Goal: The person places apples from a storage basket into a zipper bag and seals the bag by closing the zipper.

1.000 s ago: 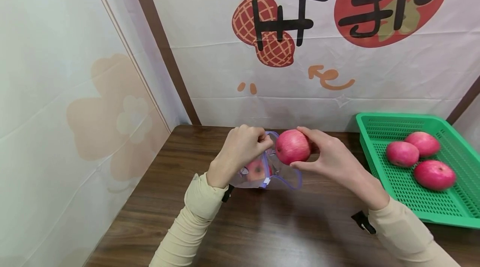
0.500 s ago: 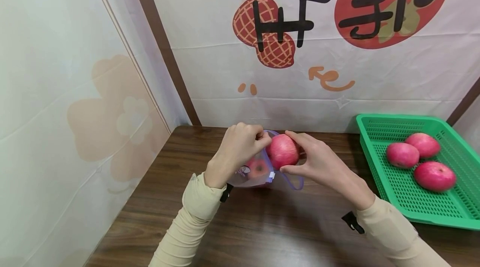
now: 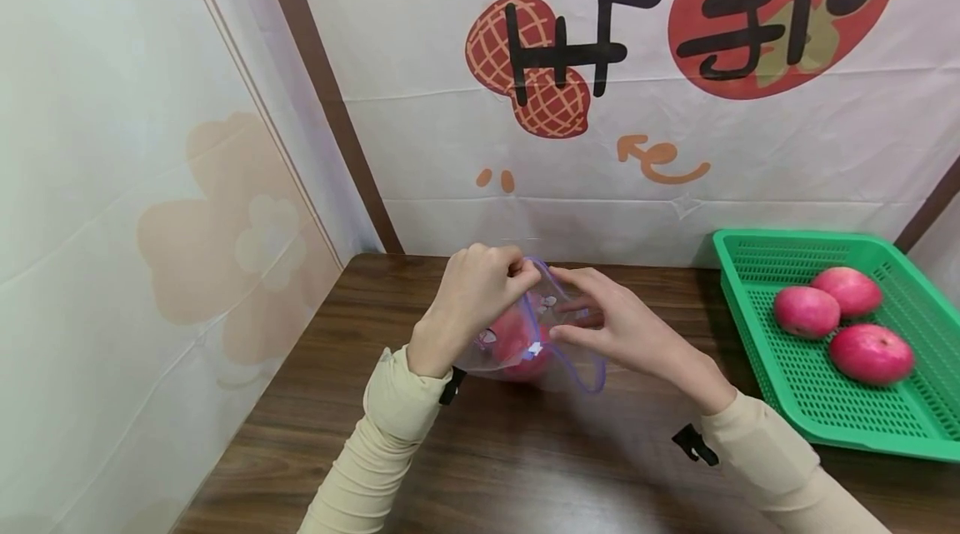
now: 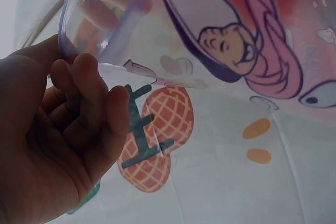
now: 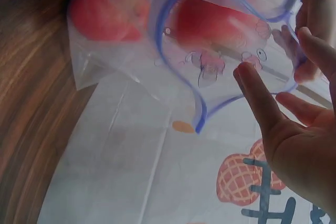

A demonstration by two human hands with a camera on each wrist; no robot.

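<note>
A clear zip bag (image 5: 118,61) with a purple-blue rim and printed cartoon figures lies over the wooden table. My left hand (image 3: 476,292) pinches its rim between thumb and fingers, and the left wrist view shows the same pinch. Inside the bag are red apples (image 5: 107,11), blurred through the plastic; how many cannot be told. My right hand (image 3: 626,326) is at the bag's mouth with fingers spread and nothing held, the fingertips reaching into the opening. A white slider (image 3: 534,348) sits on the rim's near side.
At the right stands a green plastic basket (image 3: 738,334) with three apples (image 3: 870,353) in it. The brown wooden table (image 3: 510,467) ends at a printed cloth (image 3: 420,142) hanging behind. Another pale cloth (image 3: 97,267) hangs along the left side.
My right hand has moved left with an apple to the bag's mouth and let go of it; the apple is now in the bag. My left hand keeps its pinch on the rim.
</note>
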